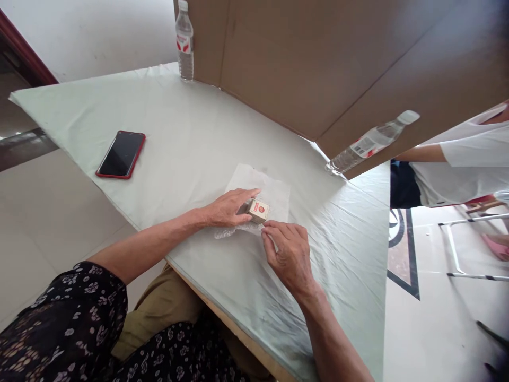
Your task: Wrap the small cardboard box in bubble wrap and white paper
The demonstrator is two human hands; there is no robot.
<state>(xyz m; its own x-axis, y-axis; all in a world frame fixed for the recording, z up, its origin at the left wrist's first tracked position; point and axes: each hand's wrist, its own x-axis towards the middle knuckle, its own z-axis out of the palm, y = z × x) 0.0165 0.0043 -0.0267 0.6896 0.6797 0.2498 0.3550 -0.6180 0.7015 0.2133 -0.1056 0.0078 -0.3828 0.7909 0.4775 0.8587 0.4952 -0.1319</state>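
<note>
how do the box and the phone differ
The box is pale with red print; the phone has a dark screen and red casing. The box is chunky, the phone flat. The box sits on wrap between the hands; the phone lies on the cloth, apart from both. Both show some red.

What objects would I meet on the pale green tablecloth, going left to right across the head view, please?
Black phone in red case, clear plastic bottle, small beige cardboard box with red print, second clear plastic bottle.
</note>
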